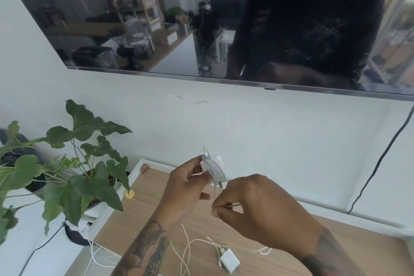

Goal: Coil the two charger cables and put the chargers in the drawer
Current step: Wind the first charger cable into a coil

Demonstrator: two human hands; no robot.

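A white charger (216,164), its thin cable wound around it, is held in the curled fingers of the left hand (187,188). The cable's loose end is pinched by the right hand (251,206). A second square charger (229,261) lies uncoiled on the wood-grain tabletop (336,253).

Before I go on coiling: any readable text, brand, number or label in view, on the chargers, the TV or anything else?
Nothing can be read.
Shirt print reflected in the TV: pale marks, too dim and blurred to read.
Charger held in the left hand: plain white, no visible marking.
Second charger on the wooden surface: plain white, no visible marking.
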